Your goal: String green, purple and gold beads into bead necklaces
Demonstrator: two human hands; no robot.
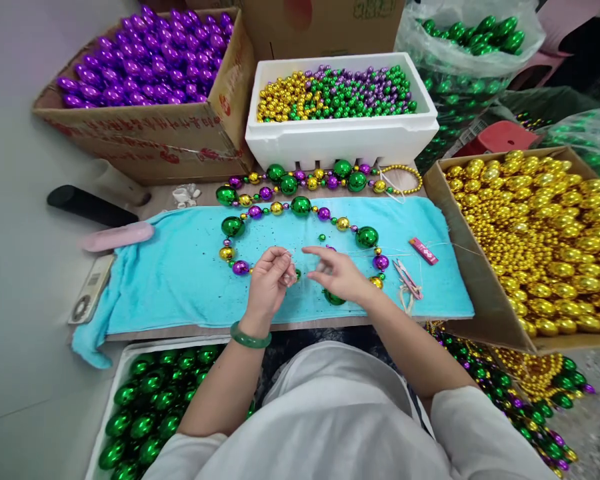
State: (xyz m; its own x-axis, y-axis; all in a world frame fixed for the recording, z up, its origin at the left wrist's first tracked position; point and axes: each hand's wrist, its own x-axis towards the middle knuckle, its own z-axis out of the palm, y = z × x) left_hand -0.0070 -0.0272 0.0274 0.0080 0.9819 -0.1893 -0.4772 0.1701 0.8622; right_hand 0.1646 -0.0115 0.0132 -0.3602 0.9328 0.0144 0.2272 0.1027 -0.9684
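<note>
Should the left hand (270, 275), grip pressed together, contents unclear, slacken, the bead strand (301, 206) may unthread, the right hand's (343, 275) grip being spread.

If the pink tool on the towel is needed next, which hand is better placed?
Probably the right hand: it is nearer the pink tool, and its thumb and index finger are apart. The left hand is farther, pinched closed.
</note>
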